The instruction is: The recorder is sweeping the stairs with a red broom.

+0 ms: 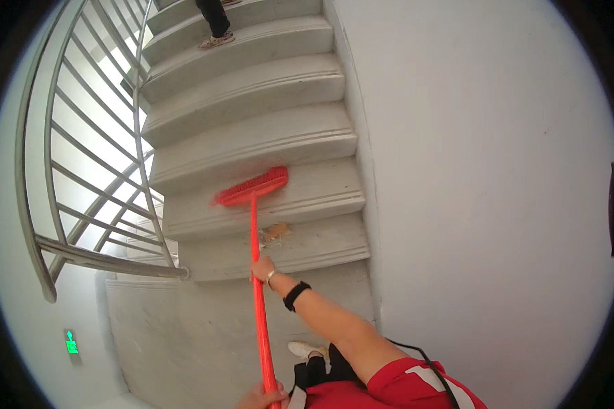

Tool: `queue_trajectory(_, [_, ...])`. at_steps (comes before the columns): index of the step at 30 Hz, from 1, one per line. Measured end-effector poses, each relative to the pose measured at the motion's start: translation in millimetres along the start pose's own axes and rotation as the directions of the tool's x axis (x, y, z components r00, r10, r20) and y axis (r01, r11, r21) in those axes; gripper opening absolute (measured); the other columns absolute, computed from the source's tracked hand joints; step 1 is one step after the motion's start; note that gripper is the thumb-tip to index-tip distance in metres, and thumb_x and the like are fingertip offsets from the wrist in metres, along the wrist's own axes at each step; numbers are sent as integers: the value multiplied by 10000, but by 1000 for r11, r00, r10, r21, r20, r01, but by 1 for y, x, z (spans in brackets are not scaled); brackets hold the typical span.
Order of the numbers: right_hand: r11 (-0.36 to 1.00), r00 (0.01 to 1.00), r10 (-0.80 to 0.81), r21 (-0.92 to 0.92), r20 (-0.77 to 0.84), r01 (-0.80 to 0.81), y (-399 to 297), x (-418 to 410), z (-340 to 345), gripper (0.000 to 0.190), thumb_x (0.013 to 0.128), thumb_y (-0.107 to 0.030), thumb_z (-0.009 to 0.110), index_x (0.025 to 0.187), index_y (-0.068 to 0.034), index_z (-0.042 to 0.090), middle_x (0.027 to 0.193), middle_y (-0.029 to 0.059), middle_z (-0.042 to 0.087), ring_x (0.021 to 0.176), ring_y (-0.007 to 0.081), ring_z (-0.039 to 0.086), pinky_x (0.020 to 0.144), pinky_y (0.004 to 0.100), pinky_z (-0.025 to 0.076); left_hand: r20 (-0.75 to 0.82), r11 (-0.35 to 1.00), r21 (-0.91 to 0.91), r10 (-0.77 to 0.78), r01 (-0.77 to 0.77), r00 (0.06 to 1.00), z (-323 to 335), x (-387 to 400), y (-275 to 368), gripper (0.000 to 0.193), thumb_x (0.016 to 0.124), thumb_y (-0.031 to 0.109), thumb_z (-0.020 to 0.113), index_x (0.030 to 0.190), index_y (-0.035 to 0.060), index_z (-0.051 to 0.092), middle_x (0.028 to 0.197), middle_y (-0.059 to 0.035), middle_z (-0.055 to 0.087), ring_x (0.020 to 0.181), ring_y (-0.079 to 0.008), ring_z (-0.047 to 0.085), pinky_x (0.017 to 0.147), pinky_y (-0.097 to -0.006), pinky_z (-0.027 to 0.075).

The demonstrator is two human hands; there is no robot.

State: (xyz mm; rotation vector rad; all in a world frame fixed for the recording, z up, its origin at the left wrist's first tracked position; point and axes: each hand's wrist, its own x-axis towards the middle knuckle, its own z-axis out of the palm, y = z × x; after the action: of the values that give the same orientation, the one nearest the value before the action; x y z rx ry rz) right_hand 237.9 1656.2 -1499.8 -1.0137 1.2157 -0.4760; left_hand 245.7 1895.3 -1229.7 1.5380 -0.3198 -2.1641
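A red broom (255,189) with a long red handle reaches from my body up to the stairs. Its bristled head lies tilted at a concrete step (322,176), its left end blurred. My right hand (262,269) is closed around the middle of the handle; a bracelet and a black band are on that arm. Near the bottom edge of the view, my left hand (263,396) grips the lower handle, partly cut off by the frame. Brown debris (277,231) with small bits lies on the step below the broom head, just right of the handle.
A metal railing (102,258) bounds the stairs at left, and a white wall (465,153) rises at right. Another person's leg and shoe (217,40) are higher up. My white shoe (305,349) stands on the landing (184,332). A green lit sign (71,342) is on the left wall.
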Motion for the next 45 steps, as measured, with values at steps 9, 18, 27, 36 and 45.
queue_trajectory(9, [947,995,36,314,95,-64,-61,-26,-142,122,707,-131,518,661,-24,484,530,47,488,447,150,485,392,284,394,175,982,-190,22,11,984,113,25,66,167,765,171,458,697,23,418,498,-71,461,386,-185,475,349,-263,392])
queue_trajectory(18, [889,987,141,429,77,-160,-52,-62,-236,154,725,-126,507,605,-51,446,495,40,463,410,136,457,383,261,375,424,979,-181,-11,96,905,173,54,53,203,779,128,413,639,-15,450,558,-101,501,476,-235,530,471,-327,454])
queue_trajectory(27, [805,989,141,586,-45,-88,2,-78,-195,126,725,-97,505,639,-35,438,496,42,446,414,147,450,382,256,379,331,997,-45,-49,67,943,106,43,-4,106,767,119,418,752,23,374,504,-80,458,394,-208,483,361,-299,417])
queue_trajectory(36, [820,955,130,571,-267,48,56,-139,-51,152,734,-153,479,675,-17,443,533,58,473,441,175,487,389,284,404,189,959,269,-141,87,972,-38,-48,-73,137,758,154,439,722,35,382,494,-58,443,341,-156,437,316,-266,372])
queue_trajectory(45, [814,961,163,580,-224,-3,75,-218,44,145,753,-160,474,721,-31,417,558,51,465,447,165,493,403,283,420,86,959,284,-49,23,995,-105,-142,-124,171,734,179,474,747,45,368,427,-25,399,277,-113,375,251,-220,318])
